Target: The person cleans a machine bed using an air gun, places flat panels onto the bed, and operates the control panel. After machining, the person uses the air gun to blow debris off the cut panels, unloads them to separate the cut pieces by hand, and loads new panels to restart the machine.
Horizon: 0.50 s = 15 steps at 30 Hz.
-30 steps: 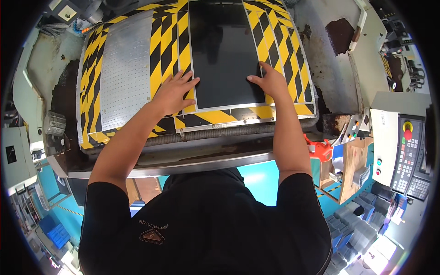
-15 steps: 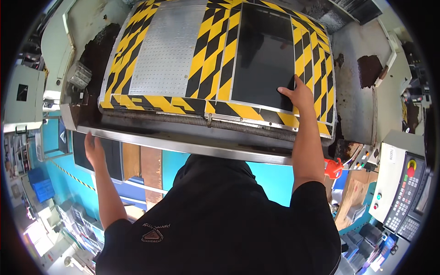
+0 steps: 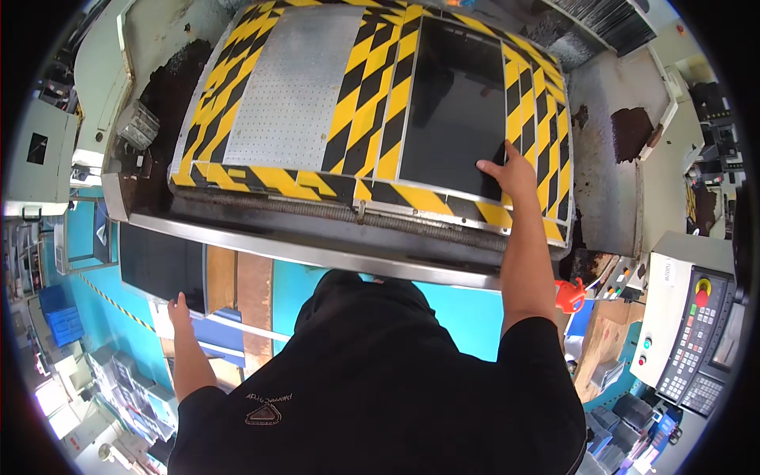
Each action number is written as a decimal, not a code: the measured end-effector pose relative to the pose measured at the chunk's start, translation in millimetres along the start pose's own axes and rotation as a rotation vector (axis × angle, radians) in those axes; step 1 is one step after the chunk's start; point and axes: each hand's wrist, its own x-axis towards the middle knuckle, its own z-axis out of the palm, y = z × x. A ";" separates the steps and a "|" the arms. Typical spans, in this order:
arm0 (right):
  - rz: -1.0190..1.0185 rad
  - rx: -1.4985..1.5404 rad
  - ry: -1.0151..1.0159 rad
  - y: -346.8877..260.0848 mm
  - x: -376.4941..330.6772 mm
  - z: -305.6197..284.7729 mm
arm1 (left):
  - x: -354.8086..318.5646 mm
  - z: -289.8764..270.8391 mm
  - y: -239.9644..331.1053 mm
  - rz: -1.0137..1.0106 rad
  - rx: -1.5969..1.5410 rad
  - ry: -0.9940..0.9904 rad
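Observation:
A glossy black rectangular panel [image 3: 455,103] lies on the machine bed [image 3: 289,87], framed by yellow-and-black striped tape. My right hand [image 3: 516,174] is at its near right corner, thumb and forefinger spread apart over the edge; its other fingers are partly hidden. Lower on the left, my left hand [image 3: 180,310] is beside the near edge of a second dark panel [image 3: 162,261], below the metal rail. Its visible fingers are stretched out and hold nothing I can see. Whether they touch that panel I cannot tell.
A metal rail [image 3: 317,253] runs across in front of the bed. An orange-red spray-bottle head [image 3: 569,294] is right of my right arm. A control panel [image 3: 689,340] with buttons stands at the right. Wooden boards [image 3: 255,297] and a blue bin [image 3: 63,317] are at lower left.
My left hand has dropped from beside the rail to the near edge of the dark panel below. My right hand stays at the black panel's corner; the view has shifted slightly.

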 end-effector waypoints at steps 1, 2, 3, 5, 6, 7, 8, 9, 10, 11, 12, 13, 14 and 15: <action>-0.043 -0.005 0.033 0.1 0.1 0.2 | 1.5 1.7 6.0 -0.075 -0.003 -0.031; -0.068 -0.016 0.025 0.7 0.2 0.6 | 2.4 1.7 11.9 -0.197 0.020 -0.002; -0.088 -0.012 0.071 1.8 0.4 1.4 | 2.2 2.4 17.2 -0.150 -0.011 -0.065; -0.050 0.022 0.019 5.4 1.1 3.1 | -2.0 6.0 24.6 -0.403 0.021 0.012; -0.055 0.065 0.035 8.0 1.3 3.9 | -4.4 7.1 27.2 -0.444 0.039 -0.023; -0.068 0.062 0.077 11.0 1.3 4.2 | -7.8 7.9 28.3 -0.419 -0.002 -0.070; -0.047 0.123 0.044 14.4 0.7 4.6 | -12.6 8.0 27.1 -0.424 -0.029 -0.113; -0.041 0.200 0.001 17.5 0.7 4.2 | -17.1 7.3 25.2 -0.464 -0.018 -0.092; -0.091 0.227 0.037 20.6 -1.2 4.4 | -20.3 7.3 23.6 -0.450 -0.074 -0.147; -0.156 0.156 0.106 22.6 -1.6 4.0 | -22.1 8.3 22.9 -0.361 -0.203 -0.245; -0.129 0.124 0.107 24.8 -3.6 2.6 | -24.9 2.7 19.2 -0.318 -0.303 -0.270; -0.113 0.104 0.078 26.0 -4.9 0.9 | -26.5 0.9 17.2 -0.309 -0.368 -0.267; -0.239 0.140 0.130 26.7 -7.7 -0.9 | -26.1 -2.8 16.1 -0.287 -0.296 -0.263; -0.213 0.021 0.144 27.3 -9.7 -2.1 | -25.9 -7.5 14.8 -0.168 -0.115 -0.291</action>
